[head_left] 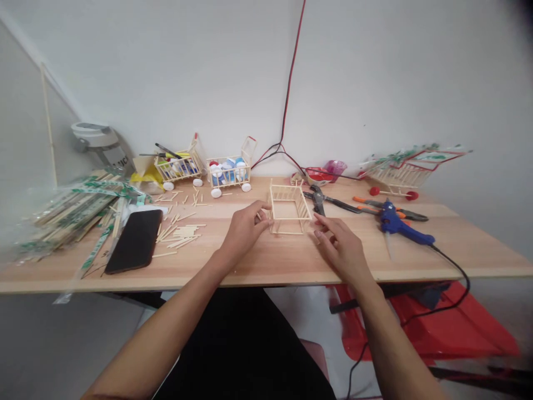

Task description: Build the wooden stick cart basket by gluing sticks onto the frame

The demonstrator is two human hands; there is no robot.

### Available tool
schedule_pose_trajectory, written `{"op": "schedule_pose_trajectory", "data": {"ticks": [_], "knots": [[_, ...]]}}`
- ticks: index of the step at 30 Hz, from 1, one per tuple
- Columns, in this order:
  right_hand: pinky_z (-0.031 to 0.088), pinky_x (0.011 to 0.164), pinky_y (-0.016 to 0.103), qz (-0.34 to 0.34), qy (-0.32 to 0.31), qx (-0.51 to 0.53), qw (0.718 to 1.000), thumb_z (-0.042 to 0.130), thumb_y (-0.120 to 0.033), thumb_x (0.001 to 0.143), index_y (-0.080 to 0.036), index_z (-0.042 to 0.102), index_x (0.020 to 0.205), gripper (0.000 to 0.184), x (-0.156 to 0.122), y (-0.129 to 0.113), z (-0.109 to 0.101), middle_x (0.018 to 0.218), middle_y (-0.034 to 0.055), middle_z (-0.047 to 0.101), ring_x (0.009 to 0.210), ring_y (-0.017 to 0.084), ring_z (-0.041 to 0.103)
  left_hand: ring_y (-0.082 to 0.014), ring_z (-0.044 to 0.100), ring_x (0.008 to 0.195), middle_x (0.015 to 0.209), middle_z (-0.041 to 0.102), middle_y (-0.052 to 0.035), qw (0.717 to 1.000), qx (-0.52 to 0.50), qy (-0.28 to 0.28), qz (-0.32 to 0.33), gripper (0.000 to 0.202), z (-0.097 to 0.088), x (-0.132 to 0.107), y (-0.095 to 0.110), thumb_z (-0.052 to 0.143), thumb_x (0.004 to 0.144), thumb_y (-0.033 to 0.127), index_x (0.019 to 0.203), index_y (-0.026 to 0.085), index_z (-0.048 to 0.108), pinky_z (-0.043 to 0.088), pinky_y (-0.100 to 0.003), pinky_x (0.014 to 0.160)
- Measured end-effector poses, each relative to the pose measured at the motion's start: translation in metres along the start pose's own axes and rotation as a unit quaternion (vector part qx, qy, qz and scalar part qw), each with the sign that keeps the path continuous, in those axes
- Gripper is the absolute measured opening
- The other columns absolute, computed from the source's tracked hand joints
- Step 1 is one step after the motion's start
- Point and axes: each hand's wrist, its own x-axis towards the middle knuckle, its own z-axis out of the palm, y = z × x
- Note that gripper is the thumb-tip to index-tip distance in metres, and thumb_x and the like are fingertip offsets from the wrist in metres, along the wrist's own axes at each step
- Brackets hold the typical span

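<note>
A small open frame of thin wooden sticks [289,219], with short upright sticks along its sides, stands on the table between my hands. My left hand [245,229] is at its left side, thumb and fingers closed on the near left edge. On the other side, my right hand [343,247] has its fingers loosely curled and apart, the fingertips close to the frame's right corner. Whether they touch it I cannot tell. Loose cut sticks [183,236] lie scattered to the left of my left hand.
A black phone [134,241] and bagged sticks [70,214] lie left. Two small stick carts [229,173] [179,165] stand behind; a red-wheeled cart [402,176] stands back right. Pliers [318,197] and a blue glue gun [395,222] with a cord lie right.
</note>
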Motion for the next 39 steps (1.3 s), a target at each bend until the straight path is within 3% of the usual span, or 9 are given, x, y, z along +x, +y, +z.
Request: {"op": "schedule_pose_trajectory", "data": {"ticks": [3,7,23,39], "knots": [[0.052,0.083,0.034,-0.01,-0.016,0.005,1.0,0.048,-0.035,0.096,-0.022,0.051,0.139,0.045,0.0,0.002,0.001,0.118,0.0101,0.063,0.096,0.019,0.063,-0.0138,0.063,0.078,0.082,0.068,0.0009,0.999,0.0,-0.021,0.036,0.033,0.0,0.005,-0.003,0.066,0.08,0.013,0.112,0.018,0.066,0.046,-0.023,0.075],[0.052,0.083,0.034,-0.026,-0.028,0.0,0.999,0.048,-0.034,0.096,-0.022,0.047,0.143,0.048,0.0,0.002,0.001,0.121,0.0099,0.062,0.1,0.02,0.063,-0.0151,0.065,0.083,0.088,0.071,-0.002,0.997,-0.01,-0.042,0.058,0.029,0.001,0.009,-0.008,0.063,0.08,0.009,0.107,0.016,0.069,0.048,-0.025,0.079],[0.052,0.093,0.035,-0.04,-0.019,-0.018,0.999,0.048,-0.035,0.096,-0.024,0.054,0.138,0.044,-0.002,-0.003,0.001,0.127,0.0098,0.062,0.11,0.021,0.063,-0.0149,0.067,0.068,0.081,0.075,-0.0052,0.998,-0.038,-0.046,0.036,0.023,0.006,0.014,-0.013,0.06,0.08,0.008,0.096,0.014,0.074,0.054,-0.026,0.071],[0.052,0.094,0.038,-0.035,-0.032,-0.051,0.998,0.047,-0.035,0.096,-0.022,0.043,0.146,0.051,-0.003,-0.001,0.003,0.133,0.011,0.057,0.119,0.023,0.057,-0.0174,0.07,0.089,0.093,0.074,-0.0053,0.996,-0.066,-0.03,0.05,0.026,0.008,0.011,-0.021,0.062,0.079,0.011,0.103,0.015,0.072,0.054,-0.028,0.082]]}}
